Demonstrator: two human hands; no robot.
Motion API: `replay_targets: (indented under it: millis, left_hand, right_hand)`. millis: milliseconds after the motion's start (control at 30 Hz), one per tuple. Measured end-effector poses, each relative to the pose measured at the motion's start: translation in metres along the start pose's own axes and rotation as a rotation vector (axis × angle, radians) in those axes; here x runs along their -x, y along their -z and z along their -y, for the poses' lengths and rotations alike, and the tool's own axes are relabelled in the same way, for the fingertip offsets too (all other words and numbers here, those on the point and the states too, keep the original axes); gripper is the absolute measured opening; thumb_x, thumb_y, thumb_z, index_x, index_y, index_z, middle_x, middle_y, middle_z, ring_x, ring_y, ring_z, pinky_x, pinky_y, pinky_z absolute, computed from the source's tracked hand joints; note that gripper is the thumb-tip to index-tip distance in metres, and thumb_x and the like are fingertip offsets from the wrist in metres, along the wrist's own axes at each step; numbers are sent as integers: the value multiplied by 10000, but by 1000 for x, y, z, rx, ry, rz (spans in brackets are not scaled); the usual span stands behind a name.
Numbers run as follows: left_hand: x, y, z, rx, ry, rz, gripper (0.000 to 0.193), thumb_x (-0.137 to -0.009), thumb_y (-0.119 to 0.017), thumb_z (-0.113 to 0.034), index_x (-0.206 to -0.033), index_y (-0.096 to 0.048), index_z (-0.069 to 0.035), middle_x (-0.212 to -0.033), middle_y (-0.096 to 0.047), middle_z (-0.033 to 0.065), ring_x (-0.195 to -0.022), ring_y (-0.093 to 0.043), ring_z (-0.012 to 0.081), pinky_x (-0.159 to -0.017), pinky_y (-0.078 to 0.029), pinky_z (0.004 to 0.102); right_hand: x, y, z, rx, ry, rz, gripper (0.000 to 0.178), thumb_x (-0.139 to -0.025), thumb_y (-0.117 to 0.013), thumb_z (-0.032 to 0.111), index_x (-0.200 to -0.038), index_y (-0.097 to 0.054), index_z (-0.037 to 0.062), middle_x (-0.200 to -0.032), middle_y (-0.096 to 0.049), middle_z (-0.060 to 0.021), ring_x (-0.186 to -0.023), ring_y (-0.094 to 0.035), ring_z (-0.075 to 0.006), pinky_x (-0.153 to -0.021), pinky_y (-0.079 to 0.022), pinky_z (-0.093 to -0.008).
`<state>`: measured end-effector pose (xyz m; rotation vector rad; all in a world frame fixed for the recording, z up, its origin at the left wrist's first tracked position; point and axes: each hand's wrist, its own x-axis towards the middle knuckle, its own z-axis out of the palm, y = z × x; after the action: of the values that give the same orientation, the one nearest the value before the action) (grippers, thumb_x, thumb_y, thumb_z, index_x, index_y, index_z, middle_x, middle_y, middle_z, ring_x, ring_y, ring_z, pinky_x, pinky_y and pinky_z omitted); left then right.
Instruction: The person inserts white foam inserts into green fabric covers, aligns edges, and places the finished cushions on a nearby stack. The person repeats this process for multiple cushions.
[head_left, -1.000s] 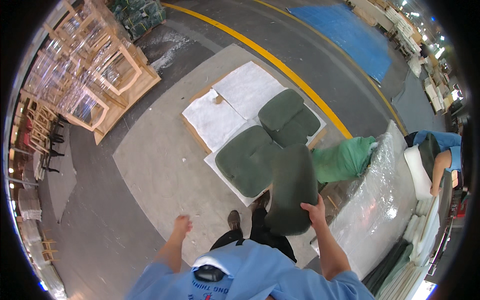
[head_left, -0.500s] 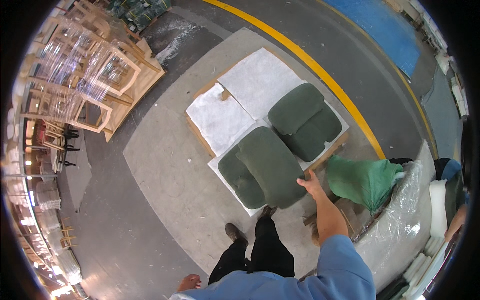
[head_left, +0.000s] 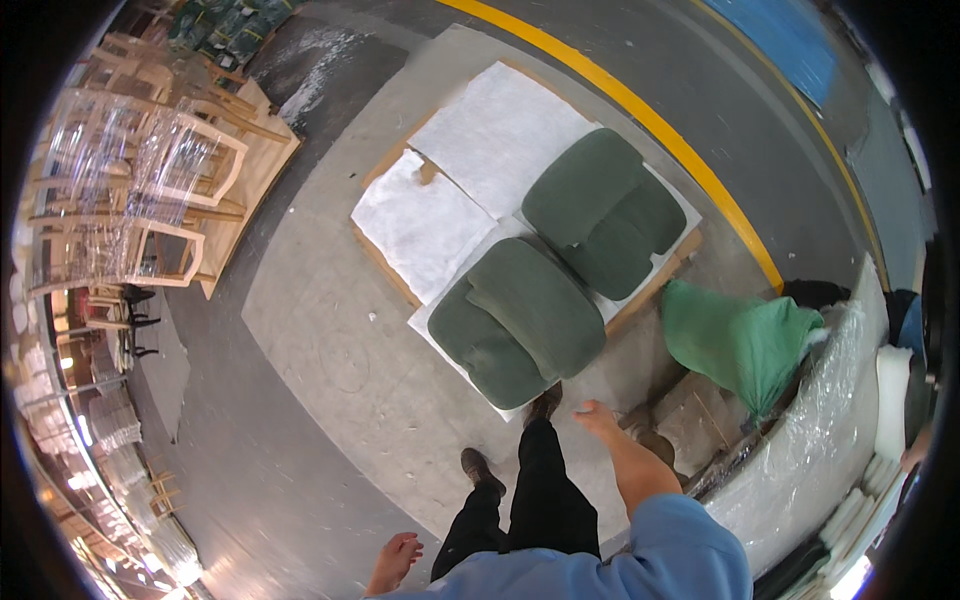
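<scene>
Several dark green seat cushions lie overlapping in two groups on white sheeting over cardboard. In the near group, the upper cushion [head_left: 540, 300] partly covers a lower cushion [head_left: 485, 350]. Farther right, another upper cushion [head_left: 583, 182] overlaps a cushion [head_left: 640, 235] beneath it. My right hand [head_left: 598, 418] is just below the near group, apart from it, empty with its fingers loosely extended. Down by my left leg, my left hand [head_left: 402, 553] hangs empty, its fingers slightly bent and apart.
Bare white sheets [head_left: 500, 140] lie beyond the cushions. To the right are a green fabric bag [head_left: 740, 335] and a plastic-wrapped panel [head_left: 810, 430]. Wrapped wooden chair frames [head_left: 170, 190] stand on a board at the left. A yellow floor line [head_left: 640, 110] curves past.
My right hand has let go of the near upper cushion and drawn back toward me. That cushion now rests farther left over the lower one. My left hand has come farther into view.
</scene>
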<state>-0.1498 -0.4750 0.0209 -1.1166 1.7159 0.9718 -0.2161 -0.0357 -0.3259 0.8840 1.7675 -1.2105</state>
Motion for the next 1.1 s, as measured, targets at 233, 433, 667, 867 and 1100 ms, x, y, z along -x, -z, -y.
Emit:
replay_targets:
  millis: [233,433,667,867,1100]
  left_hand:
    - [-1,11,-15,-81,-60,83,381,-1065,-598,-261,-1355,-616,-13,-1170,-753,151,-985,-745,217,-841,-577,344]
    - [-40,31,-21,-359,-286,258,601,-1083,-556,-458,-1450,-574,18,-1318,-705,246,-1180,-686,406,-1069,-520,491]
    - [-82,26,-57,-761,-489,323,561,-1086,-559,-419,-1401,-603,44,-1304,-700,268,-1194,-671,420,-1050,-518,480]
    - [-43,23,-147,-815,-1297,234,530,-1089,-562,-387,-1358,-628,66,-1292,-696,287,-1205,-659,431,-1034,-517,470]
    - [378,-113,-111,-347,-2511,791,416,-1087,-503,-91,-1487,-540,18,-1504,-584,196,-1436,-523,282,-1224,-365,434]
  right_hand:
    - [48,-36,28,-296,130,20,598,-857,-839,390,-1297,-702,10,-898,-760,-128,-713,-702,-215,-672,-558,-382]
    - [143,-51,47,-218,225,4,534,-878,-775,422,-1274,-728,67,-1046,-783,-147,-894,-737,-271,-812,-579,-397]
    - [287,-152,-80,-367,241,-552,518,-980,-679,466,-1351,-690,104,-1235,-750,-154,-1125,-706,-345,-985,-546,-443]
    - [438,-314,-306,-628,-531,-678,391,-873,-673,434,-911,-806,68,-867,-769,-155,-802,-741,-314,-779,-584,-481]
    - [553,-430,-378,-1405,-801,-804,303,-929,-690,291,-1109,-774,63,-1051,-768,-155,-864,-771,-280,-735,-614,-437]
